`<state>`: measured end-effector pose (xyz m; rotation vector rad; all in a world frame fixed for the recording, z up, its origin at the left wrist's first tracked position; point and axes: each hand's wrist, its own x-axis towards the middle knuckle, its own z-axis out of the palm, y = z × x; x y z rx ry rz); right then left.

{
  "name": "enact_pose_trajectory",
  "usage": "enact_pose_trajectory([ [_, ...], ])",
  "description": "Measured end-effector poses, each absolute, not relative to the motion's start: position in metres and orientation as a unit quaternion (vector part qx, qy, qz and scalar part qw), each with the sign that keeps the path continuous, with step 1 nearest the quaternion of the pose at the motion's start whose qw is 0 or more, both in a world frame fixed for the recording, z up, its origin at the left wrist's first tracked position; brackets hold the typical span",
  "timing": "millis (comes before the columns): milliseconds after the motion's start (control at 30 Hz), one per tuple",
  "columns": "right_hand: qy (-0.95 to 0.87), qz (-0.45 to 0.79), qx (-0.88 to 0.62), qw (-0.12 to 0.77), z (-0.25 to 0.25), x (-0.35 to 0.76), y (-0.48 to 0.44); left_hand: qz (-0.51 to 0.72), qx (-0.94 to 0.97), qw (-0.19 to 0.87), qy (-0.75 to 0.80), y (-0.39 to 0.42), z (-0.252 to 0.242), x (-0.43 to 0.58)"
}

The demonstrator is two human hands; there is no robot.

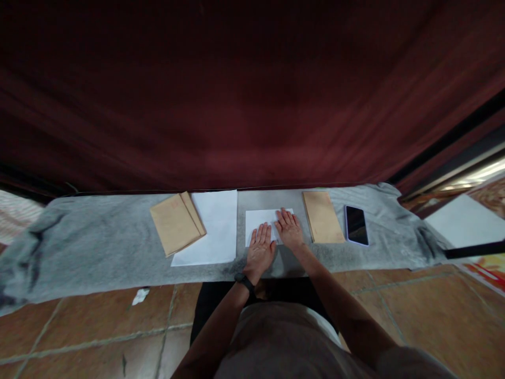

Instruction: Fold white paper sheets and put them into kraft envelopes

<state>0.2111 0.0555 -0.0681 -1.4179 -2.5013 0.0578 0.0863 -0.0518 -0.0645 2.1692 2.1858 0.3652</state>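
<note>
A small white sheet of paper (252,218), possibly folded, lies on the grey cloth in front of the body. Flat on its lower middle rests my left hand (261,248), fingers stretched away from me, a dark band at the wrist. My right hand (289,230) lies palm down over the sheet's right side with its fingers spread. Neither hand grips anything, and together they cover much of the sheet's right half. Whether the paper has several layers cannot be made out.
Larger white sheets (216,231) lie to the left, partly under brown envelopes (175,223). Right of my hands are a stack of brown envelopes (323,217) and a phone (356,225). A dark red curtain (252,105) hangs behind the grey-covered surface (98,237).
</note>
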Motion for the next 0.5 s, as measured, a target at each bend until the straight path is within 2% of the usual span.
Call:
enact_pose_trajectory([
  [300,-0.843,-0.005,-0.514,0.158,-0.074,0.218,0.049,0.132,0.601,0.004,0.788,-0.036,-0.054,0.078],
  [500,-0.848,0.009,-0.512,0.133,-0.072,0.22,0.049,0.13,0.694,0.053,0.706,0.002,-0.052,0.098],
])
